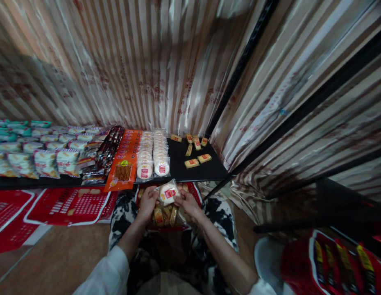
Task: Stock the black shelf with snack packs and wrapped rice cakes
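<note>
Between my two hands is a round white cracker in a clear wrapper with a red label. My left hand pinches its left side, and my right hand grips its right edge. Below them, on my lap, a red bag holds several gold-wrapped snack packs. Just past my hands, two rows of the same white round crackers stand on a black shelf. To their right, several small yellow snack packs lie scattered on the shelf.
Left along the shelf are an orange snack bag, dark shiny packets and rows of white pouches. Red bags lie underneath. At right are black frame poles and a red bag of dark packets. Striped curtain hangs behind.
</note>
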Tool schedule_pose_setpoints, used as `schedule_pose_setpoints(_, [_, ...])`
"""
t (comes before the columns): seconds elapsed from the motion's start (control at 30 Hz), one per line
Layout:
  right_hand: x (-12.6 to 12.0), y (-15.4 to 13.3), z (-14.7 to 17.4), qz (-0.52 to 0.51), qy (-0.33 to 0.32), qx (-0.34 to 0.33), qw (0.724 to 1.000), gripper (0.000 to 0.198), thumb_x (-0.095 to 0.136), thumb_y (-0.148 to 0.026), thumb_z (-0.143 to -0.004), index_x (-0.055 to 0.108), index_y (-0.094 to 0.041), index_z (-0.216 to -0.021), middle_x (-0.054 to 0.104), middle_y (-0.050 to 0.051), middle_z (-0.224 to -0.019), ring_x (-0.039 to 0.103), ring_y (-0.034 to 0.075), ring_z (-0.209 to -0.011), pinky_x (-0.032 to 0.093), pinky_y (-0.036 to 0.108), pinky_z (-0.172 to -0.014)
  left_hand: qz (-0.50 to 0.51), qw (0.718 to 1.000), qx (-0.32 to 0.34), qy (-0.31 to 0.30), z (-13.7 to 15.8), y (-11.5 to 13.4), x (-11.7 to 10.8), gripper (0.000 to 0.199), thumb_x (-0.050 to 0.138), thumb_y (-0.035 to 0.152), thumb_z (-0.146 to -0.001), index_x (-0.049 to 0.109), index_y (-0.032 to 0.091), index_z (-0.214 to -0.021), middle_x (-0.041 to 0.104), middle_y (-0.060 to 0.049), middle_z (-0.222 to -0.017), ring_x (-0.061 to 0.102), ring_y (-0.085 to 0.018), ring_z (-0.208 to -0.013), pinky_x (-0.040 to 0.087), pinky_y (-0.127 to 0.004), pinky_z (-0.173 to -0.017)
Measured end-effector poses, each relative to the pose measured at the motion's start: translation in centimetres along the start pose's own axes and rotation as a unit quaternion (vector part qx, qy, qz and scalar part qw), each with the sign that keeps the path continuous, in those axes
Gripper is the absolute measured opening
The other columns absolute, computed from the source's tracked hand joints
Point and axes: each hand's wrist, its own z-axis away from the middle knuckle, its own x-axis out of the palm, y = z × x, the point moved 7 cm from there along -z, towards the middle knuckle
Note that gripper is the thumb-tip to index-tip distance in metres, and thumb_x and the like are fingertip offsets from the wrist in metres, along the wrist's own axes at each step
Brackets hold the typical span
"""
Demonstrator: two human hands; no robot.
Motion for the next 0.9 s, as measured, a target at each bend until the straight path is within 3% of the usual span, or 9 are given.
schedule_pose_setpoints(0.17, [1.0, 2.2, 0.9, -0.152, 0.062, 0.09, 0.982, 0.025, 0.072, -0.028, -0.061, 0.061, -0.019, -0.082, 0.069, 0.002, -0.081, 0.064, 0.013, -0.066, 0.054, 0.025, -0.063, 0.038, 0.999, -0.02, -0.01, 0.4, 0.1, 0.1, 0.046, 0.07, 0.043, -0.059, 0.056, 0.014, -0.092, 0.062, -0.001, -0.071, 0.056, -0.01, -0.059, 0.039, -0.018, -0.048])
schedule_pose_setpoints(0.33, [2.4, 3.4, 1.1, -0.178, 0.063, 0.093, 0.978, 0.027, 0.069, -0.035, -0.064, 0.057, -0.021, -0.084, 0.069, 0.003, -0.085, 0.066, 0.014, -0.074, 0.054, 0.028, -0.074, 0.022, 0.999, -0.029, -0.021, 0.6, -0.6, 0.6, 0.043, 0.072, 0.04, -0.054, 0.058, 0.014, -0.085, 0.064, -0.002, -0.074, 0.058, -0.011, -0.062, 0.039, -0.018, -0.048])
schedule_pose_setpoints(0.43, [2.5, 3.5, 0.9, -0.108, 0.064, 0.07, 0.99, 0.036, 0.065, -0.039, -0.067, 0.056, -0.019, -0.095, 0.067, 0.007, -0.096, 0.065, 0.018, -0.085, 0.052, 0.032, -0.079, 0.005, 1.0, -0.011, -0.027, 0.4, -0.7, 0.7, 0.035, 0.068, 0.038, -0.059, 0.058, 0.015, -0.084, 0.065, -0.002, -0.073, 0.058, -0.012, -0.06, 0.04, -0.019, -0.048])
schedule_pose_setpoints(0.53, [0.9, 1.6, 0.8, 0.044, 0.126, -0.012, 0.991, 0.044, 0.062, -0.037, -0.068, 0.053, -0.019, -0.108, 0.062, 0.01, -0.11, 0.06, 0.023, -0.098, 0.049, 0.038, -0.085, -0.067, 0.997, 0.027, -0.039, -0.2, 0.1, 0.4, 0.024, 0.061, 0.032, -0.067, 0.059, 0.016, -0.085, 0.066, -0.002, -0.075, 0.061, -0.014, -0.067, 0.046, -0.022, -0.056])
schedule_pose_setpoints(0.63, [-0.3, -2.0, 1.1, 0.228, 0.169, -0.13, 0.95, 0.044, 0.06, -0.035, -0.072, 0.055, -0.019, -0.112, 0.058, 0.011, -0.119, 0.051, 0.025, -0.111, 0.04, 0.043, -0.096, -0.17, 0.982, 0.068, -0.055, -0.6, 1.2, 0.2, 0.02, 0.059, 0.026, -0.07, 0.063, 0.02, -0.088, 0.069, -0.001, -0.082, 0.062, -0.015, -0.076, 0.048, -0.025, -0.067])
schedule_pose_setpoints(0.7, [-0.1, -3.7, 1.0, 0.301, 0.15, -0.172, 0.926, 0.04, 0.059, -0.035, -0.074, 0.059, -0.019, -0.111, 0.06, 0.01, -0.114, 0.05, 0.026, -0.111, 0.037, 0.043, -0.098, -0.215, 0.971, 0.087, -0.062, -0.8, 1.9, 0.2, 0.021, 0.059, 0.025, -0.069, 0.065, 0.022, -0.089, 0.069, -0.001, -0.085, 0.062, -0.017, -0.079, 0.049, -0.026, -0.071])
schedule_pose_setpoints(0.8, [0.4, -4.6, 0.3, 0.319, 0.097, -0.177, 0.926, 0.035, 0.058, -0.034, -0.075, 0.062, -0.022, -0.108, 0.065, 0.007, -0.104, 0.055, 0.023, -0.101, 0.041, 0.039, -0.092, -0.229, 0.965, 0.11, -0.068, -1.1, 3.0, 0.5, 0.022, 0.059, 0.023, -0.07, 0.067, 0.022, -0.091, 0.07, -0.002, -0.089, 0.063, -0.017, -0.083, 0.049, -0.027, -0.074])
schedule_pose_setpoints(0.9, [0.6, -4.3, -0.7, 0.279, 0.075, -0.15, 0.945, 0.031, 0.057, -0.032, -0.074, 0.064, -0.021, -0.102, 0.067, 0.005, -0.093, 0.06, 0.021, -0.086, 0.047, 0.033, -0.08, -0.22, 0.965, 0.113, -0.087, -1.4, 3.6, 1.0, 0.025, 0.057, 0.022, -0.071, 0.065, 0.02, -0.095, 0.069, -0.003, -0.092, 0.063, -0.017, -0.083, 0.049, -0.027, -0.076])
